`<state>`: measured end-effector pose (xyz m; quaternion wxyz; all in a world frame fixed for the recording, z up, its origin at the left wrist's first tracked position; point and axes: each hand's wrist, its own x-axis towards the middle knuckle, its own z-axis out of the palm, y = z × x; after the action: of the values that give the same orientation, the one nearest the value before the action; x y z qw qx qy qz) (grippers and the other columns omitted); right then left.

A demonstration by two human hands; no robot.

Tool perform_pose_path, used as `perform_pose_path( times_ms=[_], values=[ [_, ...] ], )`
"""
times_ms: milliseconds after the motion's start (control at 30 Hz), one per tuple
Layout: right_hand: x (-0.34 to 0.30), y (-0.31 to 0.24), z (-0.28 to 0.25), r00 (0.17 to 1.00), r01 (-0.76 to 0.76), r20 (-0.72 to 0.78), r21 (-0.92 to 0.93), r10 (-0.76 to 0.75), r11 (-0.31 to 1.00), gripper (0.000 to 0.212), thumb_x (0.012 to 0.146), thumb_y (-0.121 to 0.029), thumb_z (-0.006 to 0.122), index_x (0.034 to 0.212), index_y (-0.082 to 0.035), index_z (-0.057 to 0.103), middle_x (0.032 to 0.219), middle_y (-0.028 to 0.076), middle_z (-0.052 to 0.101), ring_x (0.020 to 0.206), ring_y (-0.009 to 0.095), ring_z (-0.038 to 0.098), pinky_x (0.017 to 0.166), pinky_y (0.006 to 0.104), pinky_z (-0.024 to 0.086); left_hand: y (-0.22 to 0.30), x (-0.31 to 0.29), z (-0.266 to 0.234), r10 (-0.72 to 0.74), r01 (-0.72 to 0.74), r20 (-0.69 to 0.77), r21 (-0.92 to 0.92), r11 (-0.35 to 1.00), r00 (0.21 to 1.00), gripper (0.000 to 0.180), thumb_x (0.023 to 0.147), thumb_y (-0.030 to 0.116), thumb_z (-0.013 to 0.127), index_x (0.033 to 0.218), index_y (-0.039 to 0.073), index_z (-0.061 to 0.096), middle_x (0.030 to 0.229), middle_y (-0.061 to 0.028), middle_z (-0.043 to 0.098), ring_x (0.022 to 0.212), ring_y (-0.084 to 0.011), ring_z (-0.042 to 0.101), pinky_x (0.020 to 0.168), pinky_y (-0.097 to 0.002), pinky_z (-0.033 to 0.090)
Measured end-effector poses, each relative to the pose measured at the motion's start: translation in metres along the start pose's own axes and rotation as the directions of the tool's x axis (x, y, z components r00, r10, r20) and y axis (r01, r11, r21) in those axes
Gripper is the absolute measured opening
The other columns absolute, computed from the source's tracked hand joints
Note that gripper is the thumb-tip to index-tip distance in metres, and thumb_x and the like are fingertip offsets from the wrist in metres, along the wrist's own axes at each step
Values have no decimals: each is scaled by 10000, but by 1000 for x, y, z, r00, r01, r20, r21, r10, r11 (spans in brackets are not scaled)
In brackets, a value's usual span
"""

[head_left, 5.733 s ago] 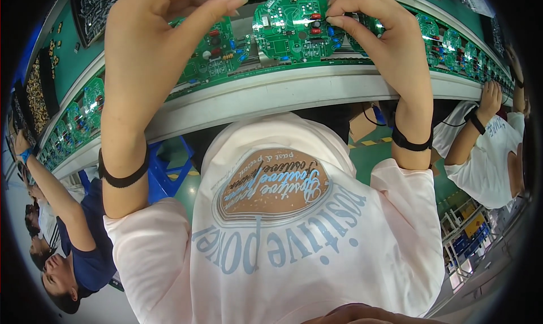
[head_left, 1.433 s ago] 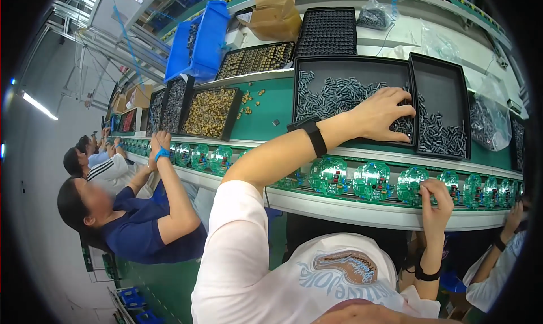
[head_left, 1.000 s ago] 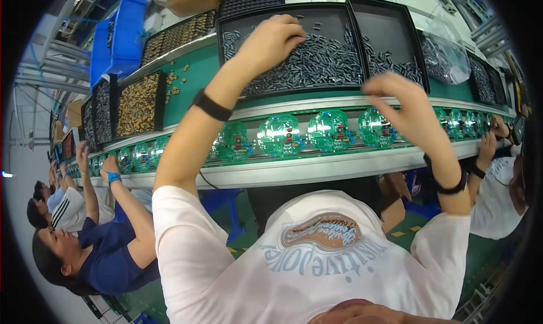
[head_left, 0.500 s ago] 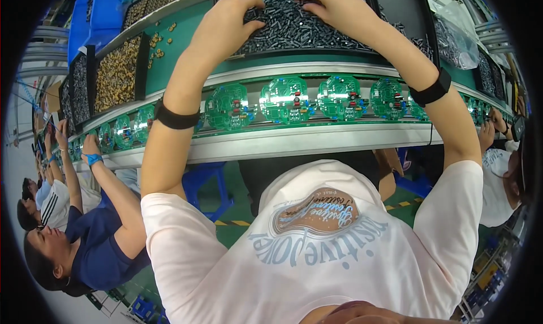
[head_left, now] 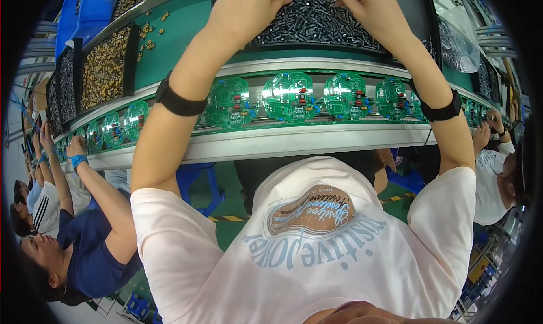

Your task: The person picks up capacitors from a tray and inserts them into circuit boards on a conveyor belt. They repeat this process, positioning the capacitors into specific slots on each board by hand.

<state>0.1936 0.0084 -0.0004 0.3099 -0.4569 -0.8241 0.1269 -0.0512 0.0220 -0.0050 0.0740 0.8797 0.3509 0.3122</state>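
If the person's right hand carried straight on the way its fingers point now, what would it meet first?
Probably the left hand, across from the right hand; depth is unclear, though, so it could brush the dark cylindrical parts heaped between them first.

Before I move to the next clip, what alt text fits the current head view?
A person's left hand and right hand are over a black tray of small dark cylindrical parts, beyond a row of green circuit boards along a pale rail. To the left are another tray of gold-coloured parts and a co-worker in navy.
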Motion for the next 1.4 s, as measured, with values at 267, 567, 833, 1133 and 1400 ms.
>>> perform_pose_path(
  times_ms=[267,567,833,1133,1400],
  values=[
    [-40,14,-9,858,-503,469,676,212,539,275,1085,-245,570,1236,-42,680,930,37,703,795,120,686,748,268,559,18,-4,-20,-234,245,72,-284,927,970,107,871,52,735,948,-14,698,847,-181,698,759,-328,694,707,-377,548],
    [-61,-21,-9,859,-503,466,684,213,529,277,1090,-205,555,1239,-1,668,1009,67,737,859,106,714,809,240,580,25,-9,-27,-174,180,46,-240,954,984,104,891,28,723,970,-30,687,844,-166,695,729,-250,685,672,-326,533],
    [-69,-51,4,885,-444,423,635,196,633,164,1041,-83,609,1155,19,669,1024,80,744,892,146,725,849,269,591,34,-51,-46,-413,438,149,-372,818,898,72,920,8,714,949,-51,683,848,-111,700,742,-162,672,681,-287,527],
    [-72,-51,48,943,0,326,187,-62,982,71,943,-25,702,1002,-7,669,1035,60,670,859,171,678,764,287,575,25,-94,-62,-309,339,156,-234,911,938,153,936,50,719,1085,16,716,1006,-70,713,867,-154,690,754,-281,541],
    [-76,-51,49,946,-24,322,162,-30,986,87,928,-6,702,1004,-16,661,1076,66,642,880,209,670,764,293,573,16,-125,-59,-397,514,327,-579,633,858,178,1010,70,664,1152,-26,712,962,-52,737,847,-88,682,739,-216,534]
  ],
)
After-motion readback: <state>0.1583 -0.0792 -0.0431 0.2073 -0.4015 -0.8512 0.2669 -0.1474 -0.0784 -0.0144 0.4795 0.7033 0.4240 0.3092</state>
